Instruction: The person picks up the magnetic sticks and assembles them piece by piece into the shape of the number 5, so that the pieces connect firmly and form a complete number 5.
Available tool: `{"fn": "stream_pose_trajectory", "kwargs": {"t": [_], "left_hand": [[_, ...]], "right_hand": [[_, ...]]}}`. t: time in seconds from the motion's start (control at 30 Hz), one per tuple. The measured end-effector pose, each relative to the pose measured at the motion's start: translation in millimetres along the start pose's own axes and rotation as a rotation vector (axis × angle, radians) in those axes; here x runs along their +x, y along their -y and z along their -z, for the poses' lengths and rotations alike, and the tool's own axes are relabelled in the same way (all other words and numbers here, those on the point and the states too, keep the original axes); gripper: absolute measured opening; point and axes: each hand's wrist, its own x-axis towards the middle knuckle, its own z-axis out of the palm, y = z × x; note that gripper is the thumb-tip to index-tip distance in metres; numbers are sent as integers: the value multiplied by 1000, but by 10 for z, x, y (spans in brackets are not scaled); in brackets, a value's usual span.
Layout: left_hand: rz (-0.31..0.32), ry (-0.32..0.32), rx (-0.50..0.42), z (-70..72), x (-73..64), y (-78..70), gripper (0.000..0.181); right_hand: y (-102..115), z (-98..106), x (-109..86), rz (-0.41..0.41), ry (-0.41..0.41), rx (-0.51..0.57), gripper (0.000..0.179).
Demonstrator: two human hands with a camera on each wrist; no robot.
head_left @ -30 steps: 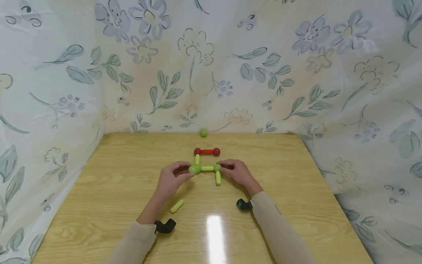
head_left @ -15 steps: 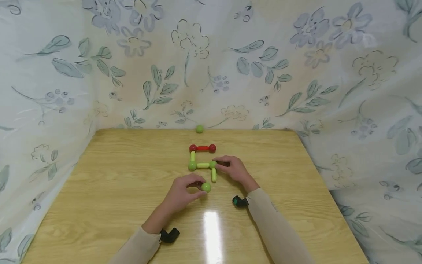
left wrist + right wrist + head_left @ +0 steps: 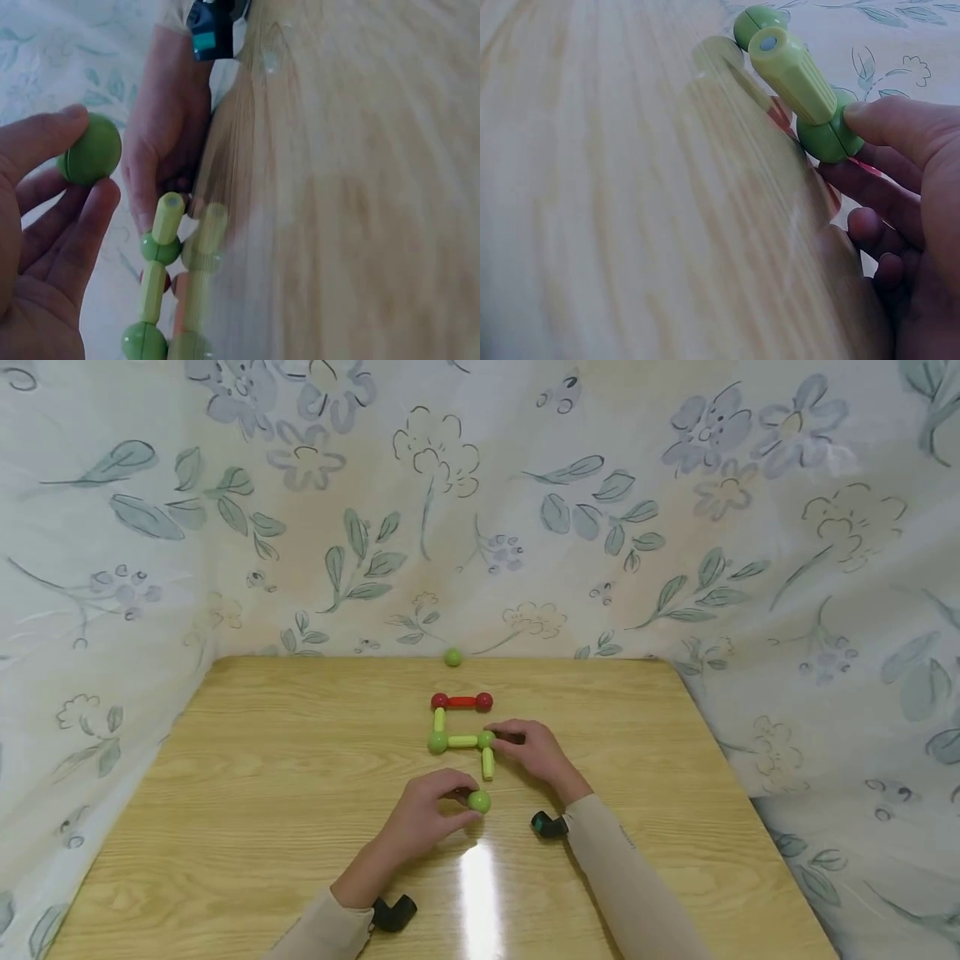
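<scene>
My left hand (image 3: 423,814) pinches a loose green ball (image 3: 480,802) between thumb and fingertips, just in front of a ball-and-stick figure. In the left wrist view this ball (image 3: 94,150) is apart from the figure. My right hand (image 3: 536,752) pinches the figure's right green ball (image 3: 829,135) with thumb and fingers. From that ball a yellow-green stick (image 3: 488,764) points toward me, its end bare with a grey dot. Another yellow-green stick (image 3: 462,741) joins it to the left green ball (image 3: 438,742). A third stick (image 3: 439,720) leads from there to a red ball (image 3: 440,701).
A red stick (image 3: 462,702) joins the two red balls along the figure's far side. Another green ball (image 3: 452,657) lies at the table's back edge by the floral cloth (image 3: 337,568). Black wrist-worn devices (image 3: 395,912) sit at both cuffs. The wooden table (image 3: 300,743) is glossy.
My left hand has drawn the green ball from beside the figure's left ball toward me and rightward. The loose stick seen earlier near my left wrist is now out of sight. My right hand keeps its grip.
</scene>
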Motion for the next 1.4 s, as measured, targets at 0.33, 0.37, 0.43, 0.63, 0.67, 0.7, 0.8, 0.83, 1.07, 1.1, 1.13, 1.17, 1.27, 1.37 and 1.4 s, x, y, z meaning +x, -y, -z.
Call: {"fn": "stream_pose_trajectory", "kwargs": {"t": [0.33, 0.37, 0.43, 0.63, 0.67, 0.7, 0.8, 0.83, 1.07, 1.1, 1.13, 1.17, 1.27, 1.37, 1.4], "left_hand": [[149, -43, -11, -91, 35, -8, 30], [160, -50, -10, -87, 30, -19, 30], [173, -64, -12, -91, 28, -41, 30], [191, -71, -32, -185, 6, -78, 31], [189, -72, -36, -205, 3, -79, 32], [188, -73, -41, -225, -1, -79, 32], [189, -89, -37, -260, -2, -89, 33], [191, -98, -31, -264, -3, -87, 34], [241, -136, 6, -262, -23, -50, 33], [245, -137, 1, -268, -22, -45, 32], [248, -138, -8, -276, -21, -44, 32], [255, -137, -22, -283, -20, -46, 31], [270, -135, -57, -314, -24, -35, 31], [286, -142, -44, -344, -36, -9, 31], [291, -145, -32, -352, -39, 0, 30]], "right_hand": [[-33, 10, -13, -23, -5, 9, 30], [-27, 3, -3, -19, -3, 9, 30], [-20, -1, 13, -6, -2, 7, 30], [-19, 13, 0, -5, 10, -11, 31], [-20, 15, -10, -9, 7, -7, 31], [-20, 17, -17, -13, 4, -2, 31], [-12, 20, -17, -10, -6, 11, 31], [-8, 19, -13, -8, -8, 14, 31], [0, -3, 19, -13, -9, 7, 31], [1, 0, 23, -18, -8, 6, 31], [4, 3, 25, -23, -7, 5, 31], [11, 8, 24, -24, -6, 6, 31], [11, 15, 20, -27, -9, 3, 30], [-1, 8, 17, -20, -13, -1, 31], [-9, 2, 16, -18, -11, -2, 31]]}}
